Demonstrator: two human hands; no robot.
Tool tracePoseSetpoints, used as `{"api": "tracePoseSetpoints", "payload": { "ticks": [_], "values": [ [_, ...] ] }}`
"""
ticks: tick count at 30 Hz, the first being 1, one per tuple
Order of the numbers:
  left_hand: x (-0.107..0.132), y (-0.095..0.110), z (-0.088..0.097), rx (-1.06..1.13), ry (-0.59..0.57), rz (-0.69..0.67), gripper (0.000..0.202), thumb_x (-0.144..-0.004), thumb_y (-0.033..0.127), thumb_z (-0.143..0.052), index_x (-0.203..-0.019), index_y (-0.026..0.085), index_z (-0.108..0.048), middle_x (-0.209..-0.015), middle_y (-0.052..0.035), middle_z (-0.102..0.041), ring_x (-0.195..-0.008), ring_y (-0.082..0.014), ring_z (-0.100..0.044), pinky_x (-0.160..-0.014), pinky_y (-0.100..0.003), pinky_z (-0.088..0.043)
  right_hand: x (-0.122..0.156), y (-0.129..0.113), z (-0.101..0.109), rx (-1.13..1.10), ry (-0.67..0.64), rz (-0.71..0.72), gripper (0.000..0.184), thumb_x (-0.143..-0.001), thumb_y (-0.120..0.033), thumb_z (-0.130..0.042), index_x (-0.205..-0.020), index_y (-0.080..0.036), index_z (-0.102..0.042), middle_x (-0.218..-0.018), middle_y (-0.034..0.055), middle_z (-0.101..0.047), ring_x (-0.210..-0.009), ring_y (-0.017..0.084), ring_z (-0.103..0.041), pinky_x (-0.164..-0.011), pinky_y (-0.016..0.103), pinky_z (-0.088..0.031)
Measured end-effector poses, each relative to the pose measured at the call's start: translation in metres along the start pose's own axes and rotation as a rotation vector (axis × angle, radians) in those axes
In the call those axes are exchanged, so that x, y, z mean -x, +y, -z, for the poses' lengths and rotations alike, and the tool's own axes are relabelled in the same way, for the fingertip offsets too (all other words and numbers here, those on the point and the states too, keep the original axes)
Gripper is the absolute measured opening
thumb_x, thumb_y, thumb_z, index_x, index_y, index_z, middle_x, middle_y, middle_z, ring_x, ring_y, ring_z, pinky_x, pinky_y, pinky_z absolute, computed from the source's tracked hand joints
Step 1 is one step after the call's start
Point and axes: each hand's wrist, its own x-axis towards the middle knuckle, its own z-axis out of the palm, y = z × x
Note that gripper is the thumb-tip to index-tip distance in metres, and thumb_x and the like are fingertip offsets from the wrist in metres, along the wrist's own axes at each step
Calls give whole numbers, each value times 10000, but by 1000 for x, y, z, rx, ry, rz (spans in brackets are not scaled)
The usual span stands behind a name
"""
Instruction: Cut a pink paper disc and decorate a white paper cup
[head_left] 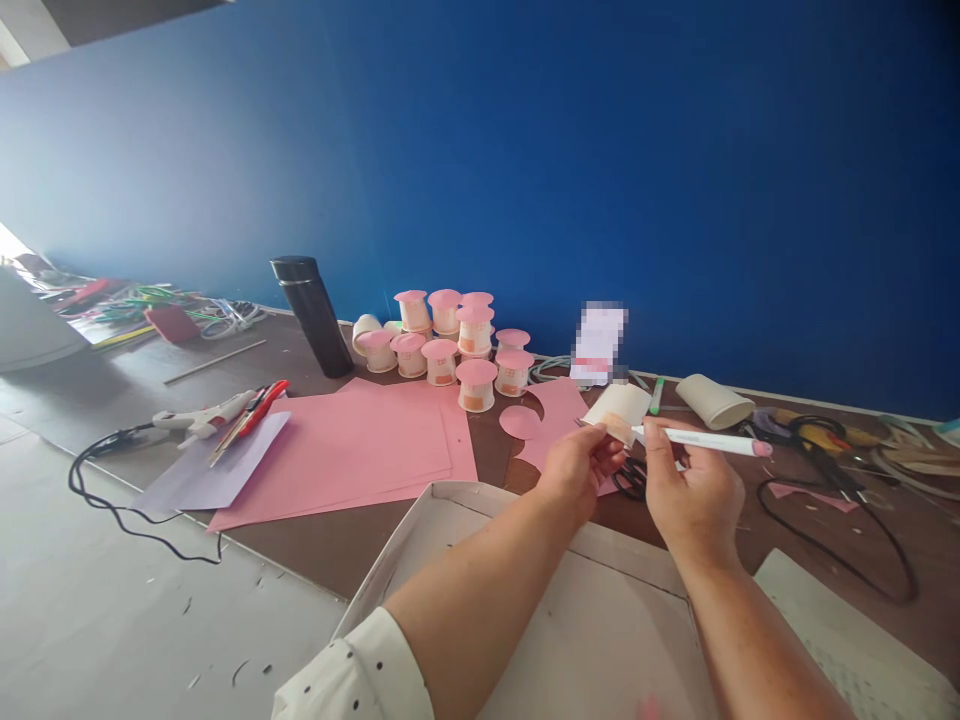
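Note:
My left hand is closed around the rim end of a white paper cup, which is tipped on its side and carries an orange-brown patch. In my right hand is a white marker with a pink end, its tip pointing at the cup's side. Just left of the hands, a cut pink sheet and a pink paper disc lie on the table. Behind them stand several upturned paper cups with pink disc tops, some stacked, with orange marks on their sides.
Large pink sheets cover the table's left part, beside a glue gun, a red cutter and a black flask. A shallow white box sits below my arms. Rightward lie another paper cup and black cables.

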Motion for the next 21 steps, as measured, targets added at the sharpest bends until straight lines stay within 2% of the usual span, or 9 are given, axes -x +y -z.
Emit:
{"api": "tracePoseSetpoints", "payload": {
  "ticks": [13,21],
  "values": [
    [-3,-8,5,-140,-50,-63,121,-739,202,-696,-728,92,-648,-742,-78,-622,-705,-128,-591,-698,-258,-478,-1,-5,3,1,-35,11,405,-875,-495,-491,-926,-175,-734,-769,105,-711,-691,231,-633,-638,305,-437],
    [-2,-3,5,-99,-46,-107,94,-765,168,-650,-760,74,-656,-744,-70,-606,-691,-113,-575,-694,-254,-480,-1,1,1,29,-14,-19,379,-868,-451,-505,-932,-152,-728,-784,122,-708,-717,249,-642,-663,325,-445]
  ]
}}
